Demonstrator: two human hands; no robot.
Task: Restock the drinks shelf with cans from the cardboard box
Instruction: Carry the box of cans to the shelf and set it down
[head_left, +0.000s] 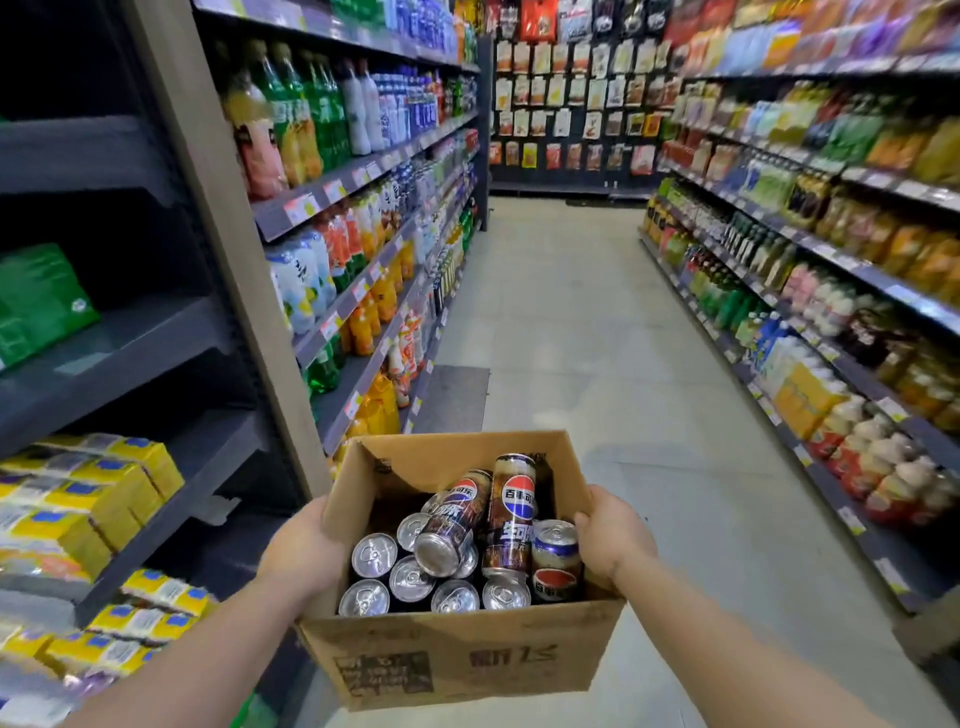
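Both hands clamped on the cardboard box (457, 660) sides, left hand (301, 551) and right hand (613, 535), carried mid-aisle. Inside: Pepsi cans (511, 514) reading 百事可乐, mostly upright, a couple lying on top. Drinks shelf (363, 171) on the left.

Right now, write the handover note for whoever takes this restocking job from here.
Left hand grips the left wall of the cardboard box; right hand grips the right wall. The box is carried in the aisle between the drinks shelves. Cans fill it: most upright, two tall cans lying on top.
Done: box carried into the aisle; no can taken out yet.
Left: set the box down, shelve the cans.
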